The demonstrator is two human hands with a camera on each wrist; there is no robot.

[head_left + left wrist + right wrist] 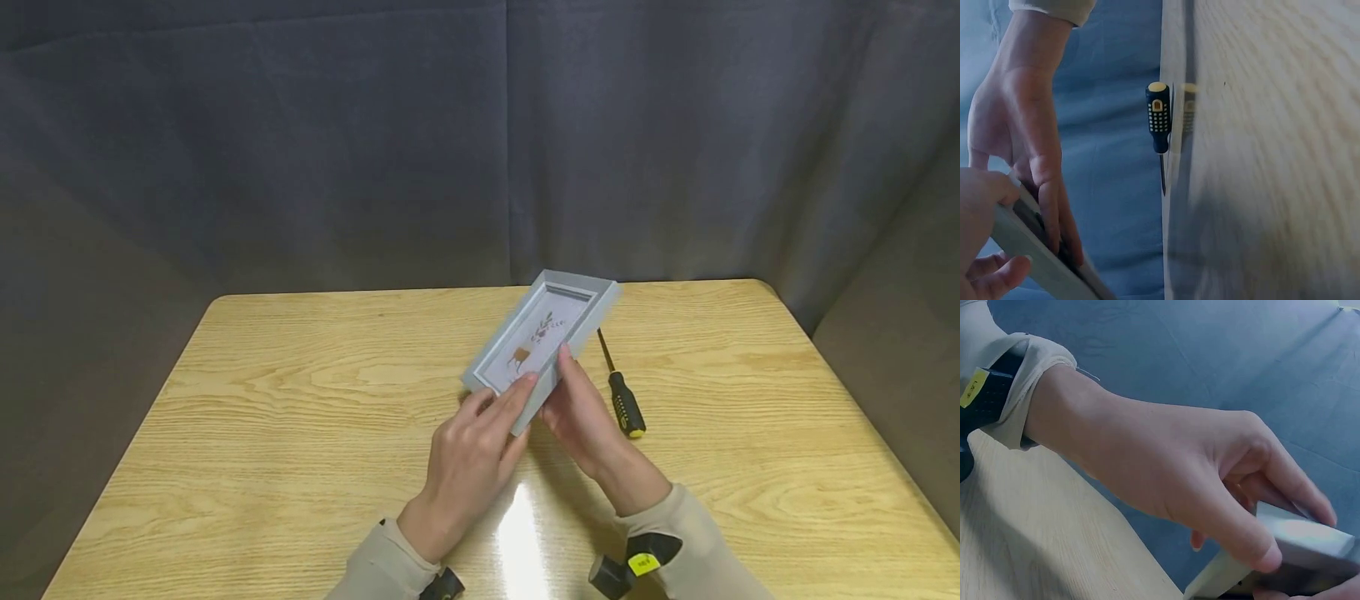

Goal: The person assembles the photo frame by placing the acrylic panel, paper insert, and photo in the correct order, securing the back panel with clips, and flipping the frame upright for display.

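A light grey picture frame (540,333) is held up, tilted, above the table. It faces upward, showing a pale print with a brown animal-like shape and a leafy sprig. My left hand (468,454) grips its near corner, a fingertip lying on the front edge. My right hand (592,429) holds the right side, thumb along the border and other fingers partly hidden behind. In the right wrist view the left hand (1166,456) pinches the frame (1310,537) between thumb and fingers. The right hand (1029,125) reaches down onto the frame (1041,269) in the left wrist view.
A screwdriver (626,404) with a black and yellow handle lies on the wooden table (300,417) just right of the right hand, its shaft pointing away. Dark grey curtains (337,150) hang behind the table and along its sides.
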